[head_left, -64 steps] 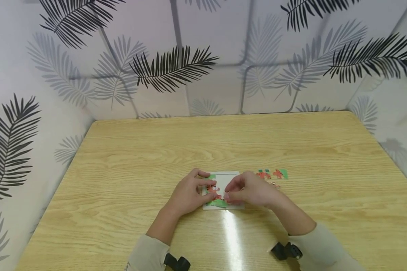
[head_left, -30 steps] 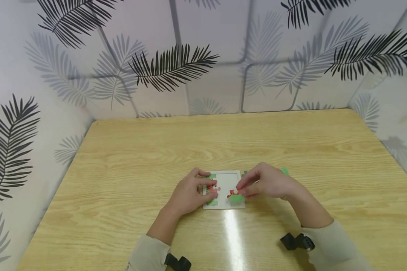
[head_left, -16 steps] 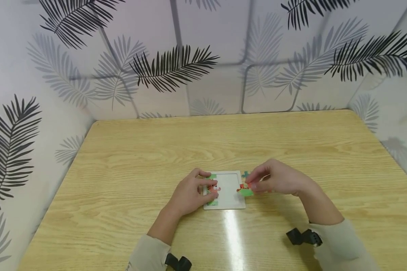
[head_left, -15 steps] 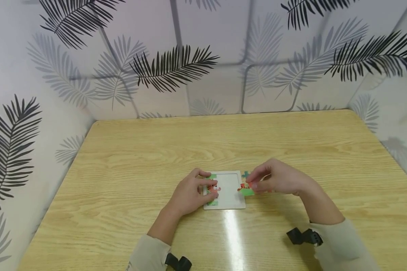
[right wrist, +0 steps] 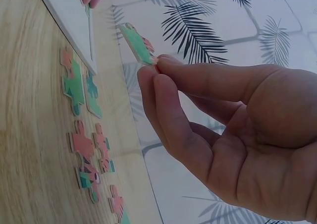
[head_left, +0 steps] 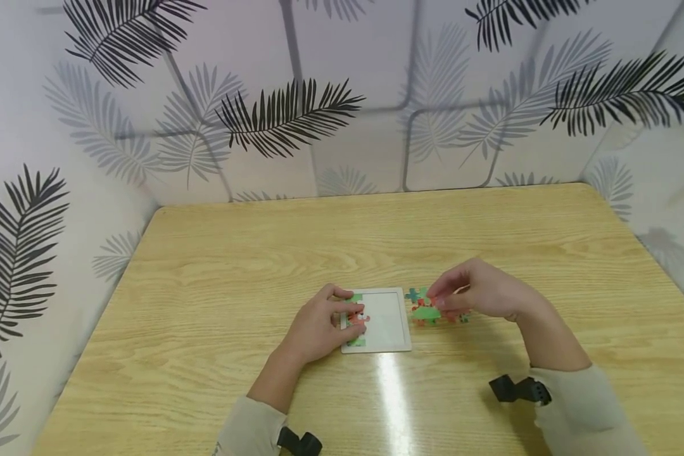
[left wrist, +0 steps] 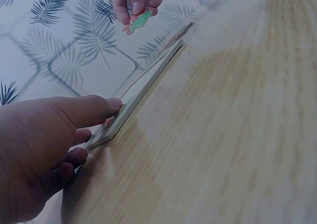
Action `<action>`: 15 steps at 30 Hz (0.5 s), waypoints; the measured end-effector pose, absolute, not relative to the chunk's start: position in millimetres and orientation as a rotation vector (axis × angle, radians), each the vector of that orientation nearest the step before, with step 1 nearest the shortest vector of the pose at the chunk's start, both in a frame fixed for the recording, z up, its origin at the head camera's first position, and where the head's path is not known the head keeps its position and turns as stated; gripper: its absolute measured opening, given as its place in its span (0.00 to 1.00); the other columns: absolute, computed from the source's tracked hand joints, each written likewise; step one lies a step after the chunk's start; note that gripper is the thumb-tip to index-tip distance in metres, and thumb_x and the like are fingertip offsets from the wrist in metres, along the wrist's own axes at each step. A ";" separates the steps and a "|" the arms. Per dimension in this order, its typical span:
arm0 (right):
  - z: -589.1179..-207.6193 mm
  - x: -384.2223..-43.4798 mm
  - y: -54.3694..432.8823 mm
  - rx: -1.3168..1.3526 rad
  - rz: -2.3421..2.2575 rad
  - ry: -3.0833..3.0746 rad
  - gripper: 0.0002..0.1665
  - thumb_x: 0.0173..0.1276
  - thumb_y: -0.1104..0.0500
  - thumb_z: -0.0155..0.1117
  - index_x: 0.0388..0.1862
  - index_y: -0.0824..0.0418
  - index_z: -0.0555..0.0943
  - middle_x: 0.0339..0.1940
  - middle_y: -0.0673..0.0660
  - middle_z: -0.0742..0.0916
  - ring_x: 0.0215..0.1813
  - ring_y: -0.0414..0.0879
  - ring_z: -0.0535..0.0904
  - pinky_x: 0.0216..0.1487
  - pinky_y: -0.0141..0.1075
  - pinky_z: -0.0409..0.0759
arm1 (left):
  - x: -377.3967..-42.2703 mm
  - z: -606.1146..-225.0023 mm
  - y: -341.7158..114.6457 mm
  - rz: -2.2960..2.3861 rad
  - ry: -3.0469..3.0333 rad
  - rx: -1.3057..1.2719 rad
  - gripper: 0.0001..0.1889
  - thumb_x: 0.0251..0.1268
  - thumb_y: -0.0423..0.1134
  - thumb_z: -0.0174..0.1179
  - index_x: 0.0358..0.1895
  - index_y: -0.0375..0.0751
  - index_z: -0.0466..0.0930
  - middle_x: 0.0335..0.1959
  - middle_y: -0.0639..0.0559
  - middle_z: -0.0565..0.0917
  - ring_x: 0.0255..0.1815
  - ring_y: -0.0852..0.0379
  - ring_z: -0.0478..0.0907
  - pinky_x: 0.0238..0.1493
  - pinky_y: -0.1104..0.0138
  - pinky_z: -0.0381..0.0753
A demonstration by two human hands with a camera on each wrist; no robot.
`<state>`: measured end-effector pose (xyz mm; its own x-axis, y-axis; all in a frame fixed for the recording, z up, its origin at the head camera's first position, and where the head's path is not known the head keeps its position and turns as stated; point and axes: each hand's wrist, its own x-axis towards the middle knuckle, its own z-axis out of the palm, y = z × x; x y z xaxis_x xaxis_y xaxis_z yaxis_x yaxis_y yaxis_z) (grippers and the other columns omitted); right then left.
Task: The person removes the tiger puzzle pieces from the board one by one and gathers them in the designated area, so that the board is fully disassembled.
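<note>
My left hand (head_left: 316,324) rests on the left side of a white puzzle tray (head_left: 389,324), thumb and fingers lying over placed pieces (head_left: 356,318) with an orange animal on green. Between thumb and fingertips my right hand (head_left: 484,291) pinches a green-and-orange jigsaw piece (right wrist: 137,44), raised above the table to the right of the tray. In the left wrist view the same jigsaw piece (left wrist: 141,20) hangs beyond the tray's far end. Loose jigsaw pieces (right wrist: 74,85) lie under and beside the right hand, which partly hides them in the head view.
A wood-grain table (head_left: 251,253) carries everything. Several more loose pieces (right wrist: 83,143) lie in a loose cluster right of the tray. Leaf-printed cloth (head_left: 353,145) hangs behind the table. Black wrist cameras (head_left: 519,389) sit on both sleeves.
The right hand has lifted the pinched piece from the tray's lower part and carried it right, over the loose pieces. The left hand has stayed put.
</note>
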<state>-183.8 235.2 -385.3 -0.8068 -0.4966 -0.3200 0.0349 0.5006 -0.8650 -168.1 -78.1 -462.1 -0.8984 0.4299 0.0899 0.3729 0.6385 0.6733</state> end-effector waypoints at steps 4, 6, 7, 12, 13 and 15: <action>-383.6 -183.4 237.8 -0.370 -1.273 2.232 0.15 0.69 0.65 0.65 0.52 0.71 0.83 0.45 0.63 0.89 0.43 0.48 0.87 0.46 0.41 0.85 | -168.1 -462.4 -78.0 1.117 2.766 0.671 0.18 0.60 0.47 0.72 0.53 0.49 0.88 0.58 0.53 0.78 0.28 0.66 0.69 0.32 0.73 0.71; -383.2 -183.6 239.1 -0.373 -1.265 2.241 0.15 0.69 0.65 0.65 0.52 0.71 0.83 0.46 0.62 0.88 0.43 0.47 0.87 0.47 0.40 0.85 | -167.9 -462.5 -77.9 1.118 2.764 0.672 0.18 0.60 0.47 0.72 0.53 0.49 0.88 0.58 0.52 0.78 0.28 0.66 0.69 0.32 0.73 0.72; -383.1 -183.9 240.0 -0.376 -1.261 2.246 0.15 0.69 0.64 0.65 0.52 0.70 0.83 0.46 0.62 0.88 0.43 0.47 0.86 0.47 0.40 0.85 | -167.7 -462.3 -77.9 1.118 2.762 0.667 0.18 0.60 0.47 0.72 0.53 0.49 0.88 0.59 0.52 0.78 0.28 0.67 0.69 0.32 0.73 0.71; -383.1 -185.6 246.1 -0.398 -1.233 2.268 0.14 0.68 0.64 0.66 0.50 0.68 0.85 0.47 0.61 0.88 0.44 0.47 0.86 0.47 0.37 0.84 | -167.6 -461.6 -77.5 1.128 2.760 0.676 0.17 0.60 0.46 0.72 0.52 0.49 0.88 0.58 0.52 0.78 0.27 0.67 0.69 0.32 0.72 0.72; -383.2 -186.0 247.3 -0.401 -1.233 2.268 0.14 0.68 0.64 0.66 0.50 0.68 0.85 0.47 0.61 0.88 0.44 0.47 0.86 0.47 0.37 0.84 | -167.7 -461.3 -77.5 1.130 2.758 0.674 0.17 0.60 0.46 0.72 0.52 0.49 0.88 0.58 0.52 0.78 0.27 0.67 0.69 0.32 0.72 0.71; -383.2 -186.5 249.9 -0.407 -1.237 2.263 0.13 0.68 0.65 0.66 0.50 0.68 0.85 0.48 0.61 0.88 0.45 0.47 0.86 0.47 0.37 0.84 | -168.0 -461.2 -77.2 1.133 2.758 0.678 0.17 0.60 0.45 0.72 0.52 0.49 0.88 0.58 0.52 0.78 0.27 0.67 0.69 0.31 0.72 0.72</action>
